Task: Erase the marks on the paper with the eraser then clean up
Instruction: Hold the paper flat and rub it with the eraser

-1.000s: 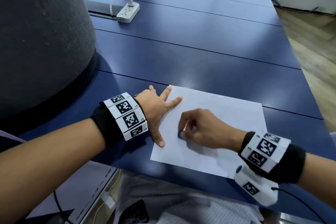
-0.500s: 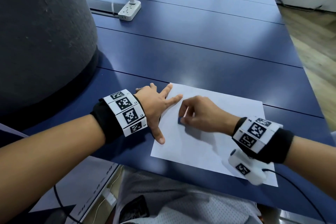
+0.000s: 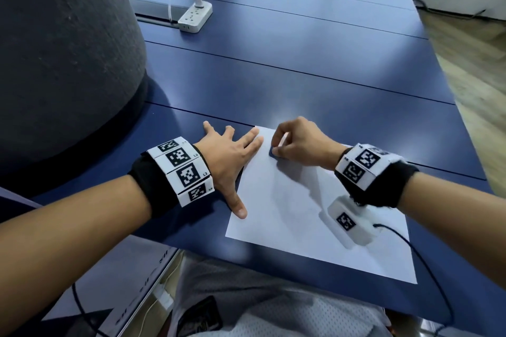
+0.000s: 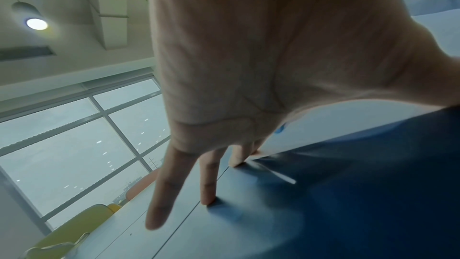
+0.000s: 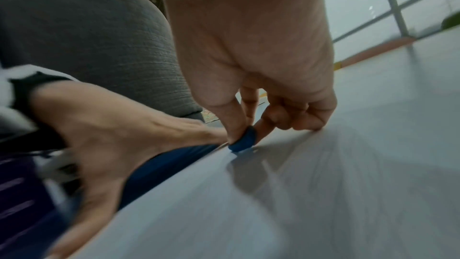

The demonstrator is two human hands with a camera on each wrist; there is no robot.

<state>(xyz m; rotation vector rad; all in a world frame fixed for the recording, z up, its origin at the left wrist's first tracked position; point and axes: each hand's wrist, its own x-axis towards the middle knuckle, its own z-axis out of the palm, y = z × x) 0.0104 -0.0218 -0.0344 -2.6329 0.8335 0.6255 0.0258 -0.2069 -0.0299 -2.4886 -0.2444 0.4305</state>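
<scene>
We judge the erasing step underway: our right hand [image 3: 297,145] pinches the small blue rubber eraser [image 5: 242,141] against the white paper sheet's [image 3: 301,216] far-left corner, our flat-spread left hand [image 3: 227,156] pinning its edge; next, brisk rubbing strokes.

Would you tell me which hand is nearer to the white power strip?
Left. The left hand lies flat at the paper's left edge, below the power strip; the right hand is farther right.

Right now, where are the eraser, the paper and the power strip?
eraser [image 5: 242,141]: right wrist view, blue body between the pinching fingertips.
paper [image 3: 295,216]: head view, bare middle of the white sheet.
power strip [image 3: 195,19]: head view, white top face.
</scene>
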